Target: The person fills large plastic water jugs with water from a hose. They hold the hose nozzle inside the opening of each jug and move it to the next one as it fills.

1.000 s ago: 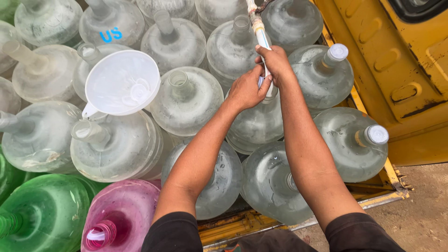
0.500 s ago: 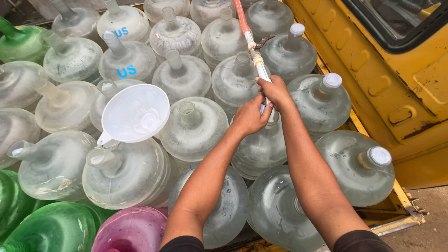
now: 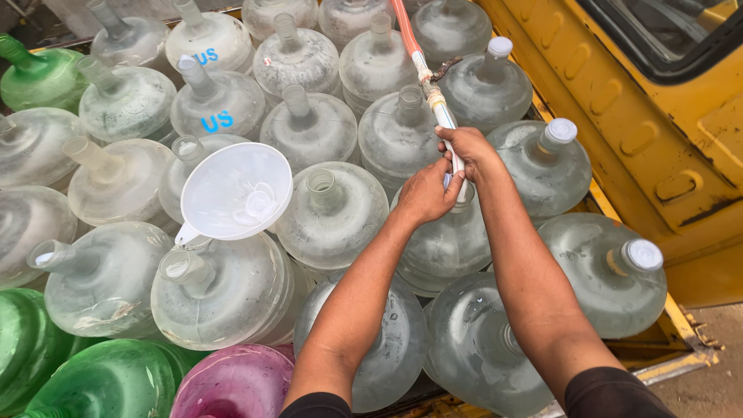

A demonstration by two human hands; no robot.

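yellow vehicle body right | grey ground | daylight

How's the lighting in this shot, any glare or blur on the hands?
Head view: soft, even daylight, no hard shadows; faint sheen on the clear jugs. Both hands, left hand and right hand on the hose, look sharp. Edges bow slightly from the wide lens.

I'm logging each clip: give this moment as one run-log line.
left hand: grips hose end | right hand: grips hose | below: clear water jug | nearby: white funnel
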